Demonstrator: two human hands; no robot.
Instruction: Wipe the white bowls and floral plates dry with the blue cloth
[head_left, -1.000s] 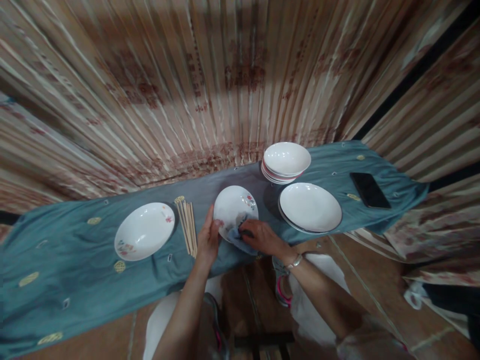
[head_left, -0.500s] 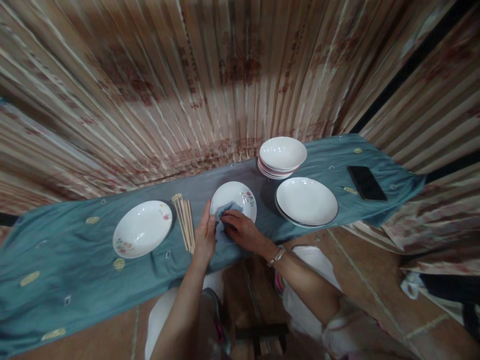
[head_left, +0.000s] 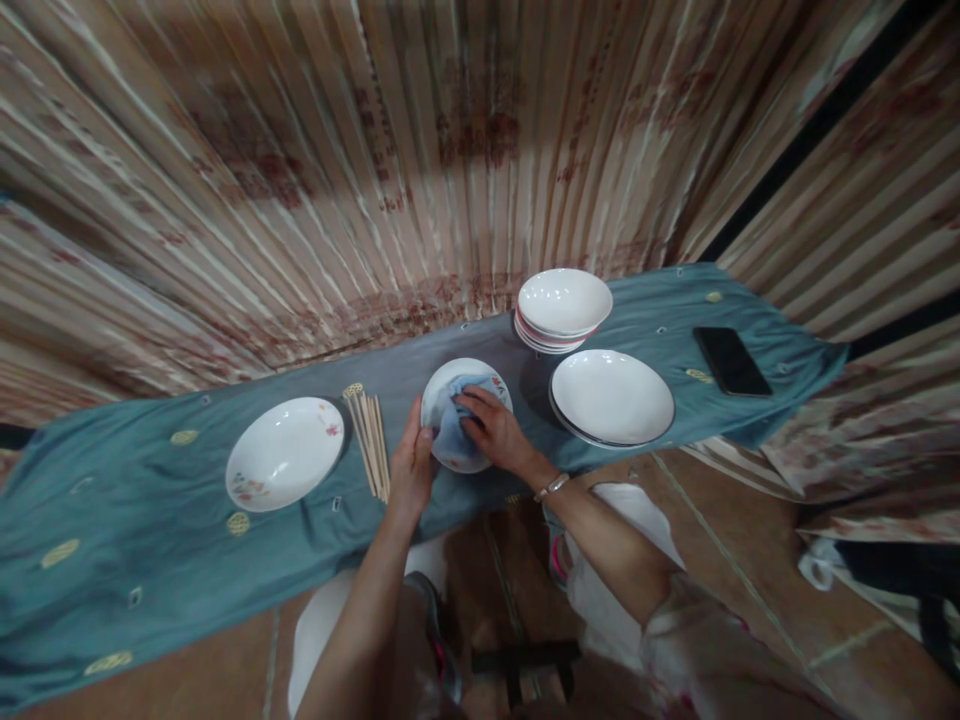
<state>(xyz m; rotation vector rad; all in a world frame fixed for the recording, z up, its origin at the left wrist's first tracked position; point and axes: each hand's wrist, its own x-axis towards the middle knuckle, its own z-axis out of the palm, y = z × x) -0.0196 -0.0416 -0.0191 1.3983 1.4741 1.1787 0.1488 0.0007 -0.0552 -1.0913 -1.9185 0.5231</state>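
A small white plate (head_left: pixel 459 368) with a flower print near its rim is in front of me, over the table's front half. My left hand (head_left: pixel 413 455) grips its left edge, thumb on the upper side. On the plate lies a crumpled blue cloth (head_left: pixel 452 432). My right hand (head_left: pixel 491 428) is closed on this cloth and presses it against the plate's face, fingers bent. The hand and cloth cover much of the plate's middle and right side. A bundle of chopsticks (head_left: pixel 369 445) lies just left of my left hand.
An oval white dish (head_left: pixel 285 453) with flowers lies at the left on the teal tablecloth (head_left: pixel 172 550). To the right are stacked white bowls (head_left: pixel 565 303), stacked larger white plates (head_left: pixel 613 397) and a black phone (head_left: pixel 731 361). A patterned curtain (head_left: pixel 450 150) hangs behind the table.
My right hand has moved slightly up and right across the plate with the cloth, which now spreads over more of the plate's middle. My left hand keeps its hold on the edge.
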